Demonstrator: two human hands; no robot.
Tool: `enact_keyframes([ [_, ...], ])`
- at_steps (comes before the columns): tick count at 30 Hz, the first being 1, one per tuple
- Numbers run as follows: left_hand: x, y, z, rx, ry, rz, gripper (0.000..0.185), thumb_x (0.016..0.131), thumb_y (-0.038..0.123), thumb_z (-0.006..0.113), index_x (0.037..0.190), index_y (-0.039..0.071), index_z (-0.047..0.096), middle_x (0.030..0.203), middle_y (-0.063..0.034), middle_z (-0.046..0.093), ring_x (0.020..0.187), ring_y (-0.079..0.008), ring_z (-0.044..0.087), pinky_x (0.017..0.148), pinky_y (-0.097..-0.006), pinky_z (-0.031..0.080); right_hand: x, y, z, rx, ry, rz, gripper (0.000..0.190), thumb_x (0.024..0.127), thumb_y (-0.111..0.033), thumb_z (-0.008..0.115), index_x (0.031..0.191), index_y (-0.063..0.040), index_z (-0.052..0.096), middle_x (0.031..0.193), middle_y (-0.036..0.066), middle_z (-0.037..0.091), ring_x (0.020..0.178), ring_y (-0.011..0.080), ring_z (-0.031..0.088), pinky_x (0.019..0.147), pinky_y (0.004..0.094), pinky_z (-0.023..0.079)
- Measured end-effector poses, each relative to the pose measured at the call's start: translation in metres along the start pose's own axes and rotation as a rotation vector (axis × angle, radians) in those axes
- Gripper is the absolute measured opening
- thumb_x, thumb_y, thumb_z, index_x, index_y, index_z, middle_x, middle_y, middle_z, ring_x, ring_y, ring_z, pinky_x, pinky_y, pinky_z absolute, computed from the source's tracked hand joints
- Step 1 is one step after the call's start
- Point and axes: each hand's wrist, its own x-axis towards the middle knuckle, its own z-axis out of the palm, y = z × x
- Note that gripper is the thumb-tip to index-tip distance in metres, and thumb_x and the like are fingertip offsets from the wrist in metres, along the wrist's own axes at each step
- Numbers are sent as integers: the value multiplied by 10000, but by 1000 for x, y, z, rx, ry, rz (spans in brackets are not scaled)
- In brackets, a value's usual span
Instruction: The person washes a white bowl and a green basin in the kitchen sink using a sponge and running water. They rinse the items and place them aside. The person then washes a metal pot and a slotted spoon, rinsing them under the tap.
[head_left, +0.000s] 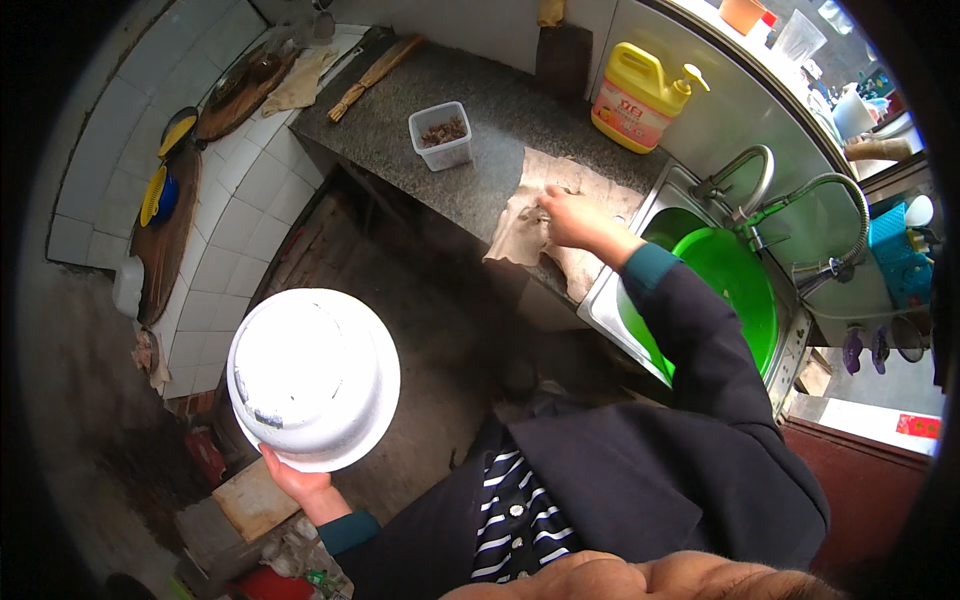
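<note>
My left hand (300, 484) holds a white basin (311, 375) by its rim, out over the floor at the lower left; the basin's underside faces the camera. On the dark stone counter, my right hand (574, 217) touches a beige cloth (525, 217) spread beside the sink. Its fingers are bent on the crumpled part of the cloth, and whether they pinch it cannot be told. A square plastic tub (442, 154) with brown dried bits stands to the left of the cloth.
A yellow detergent jug (634, 97) stands against the wall. In the steel sink (600, 300) sits a green basin (739, 285) under a curved faucet (761, 169). A straw brush (375, 79) lies at the counter's far end. The tiled stove at left bears wooden lids (169, 255).
</note>
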Motion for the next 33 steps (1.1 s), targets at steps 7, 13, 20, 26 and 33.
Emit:
enact_keyframes([
  [7,-13,4,13,-20,-11,-6,551,982,418,335,1418,83,354,1444,-129,384,1292,-344,398,1051,-533,339,81,16,7,70,77,188,594,735,-86,571,1322,-78,477,1333,181,446,1153,354,524,928,416,462],
  [13,-15,20,34,-7,-190,19,497,1005,359,315,1415,80,354,1440,-129,382,1292,-322,401,1068,-502,343,5,6,0,75,9,31,468,691,-74,583,1157,-38,594,1040,206,610,988,372,594,831,437,500],
  [20,10,7,138,-7,-534,-121,490,1005,325,352,1383,15,373,1390,-123,446,1251,-281,447,1044,-432,368,-112,21,4,392,140,-65,405,732,-129,548,1120,-38,619,1073,208,603,912,349,617,828,426,500],
  [26,-8,-30,248,370,-872,162,416,993,249,450,1221,-96,498,1164,-159,587,1028,-209,558,903,-326,437,-214,21,-28,1391,244,289,345,856,-98,538,1192,-27,562,1046,87,626,584,85,519,508,227,439],
  [33,-18,-114,375,611,-1213,509,314,967,194,497,755,-32,548,676,9,506,670,-91,395,609,-273,365,-336,9,-9,1510,638,499,330,863,-159,551,1158,-13,577,990,106,654,588,89,543,557,218,455],
])
